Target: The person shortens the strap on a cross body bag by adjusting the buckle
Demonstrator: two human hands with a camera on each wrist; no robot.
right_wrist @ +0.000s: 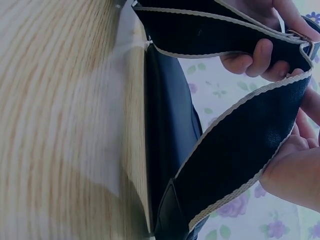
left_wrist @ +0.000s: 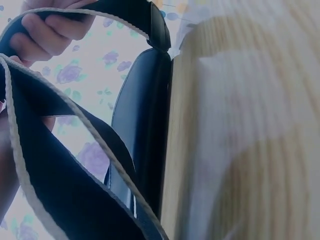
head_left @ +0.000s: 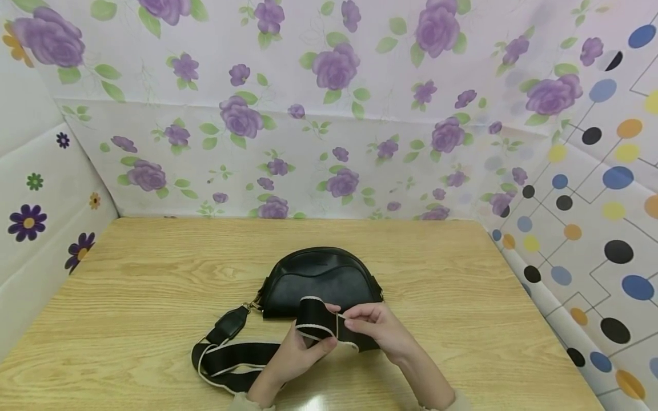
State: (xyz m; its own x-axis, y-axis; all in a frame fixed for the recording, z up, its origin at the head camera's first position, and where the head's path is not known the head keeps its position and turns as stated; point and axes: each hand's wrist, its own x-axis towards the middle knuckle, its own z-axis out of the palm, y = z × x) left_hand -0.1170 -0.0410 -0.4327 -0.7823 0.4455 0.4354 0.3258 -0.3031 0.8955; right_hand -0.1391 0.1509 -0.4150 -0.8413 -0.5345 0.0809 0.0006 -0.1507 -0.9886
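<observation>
A black half-moon handbag [head_left: 308,282] stands upright on the table, its leather front towards me. Its wide black strap [head_left: 241,357] has cream edging and lies looped at the left, with a leather tab [head_left: 229,325] clipped to the bag's left end. My left hand [head_left: 300,357] holds a raised fold of the strap beside a thin metal slider [right_wrist: 302,40]. With thumb and fingers my right hand [head_left: 382,331] pinches the strap just right of that slider. In the right wrist view, left-hand fingers [right_wrist: 262,55] wrap under the strap. How the strap threads through the slider is partly hidden.
The wood-grain table [head_left: 154,285] spreads out around the bag. Behind it hangs a floral sheet [head_left: 288,160], with a dotted sheet [head_left: 591,228] on the right and a flowered one [head_left: 46,228] on the left.
</observation>
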